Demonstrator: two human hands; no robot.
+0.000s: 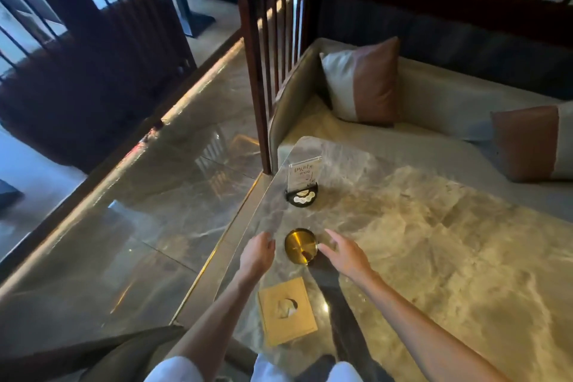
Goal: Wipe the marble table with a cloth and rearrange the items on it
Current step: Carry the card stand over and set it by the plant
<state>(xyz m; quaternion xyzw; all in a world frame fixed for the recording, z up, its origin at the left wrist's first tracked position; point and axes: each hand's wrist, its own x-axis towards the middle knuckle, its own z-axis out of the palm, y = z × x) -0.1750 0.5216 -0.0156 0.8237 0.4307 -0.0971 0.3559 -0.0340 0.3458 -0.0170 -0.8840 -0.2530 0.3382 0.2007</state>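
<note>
A round gold dish sits near the left edge of the marble table. My left hand hovers just left of the dish, fingers apart. My right hand is just right of it, fingers spread, fingertips close to its rim; contact is unclear. Nearer to me lies a square gold tissue box with a round opening. Farther along the edge, a clear acrylic sign stands in a black round base. No cloth is in view.
A dark wooden lattice screen rises at the table's far left corner. A cushioned bench with two pink-and-white pillows runs behind the table. Glossy marble floor lies to the left.
</note>
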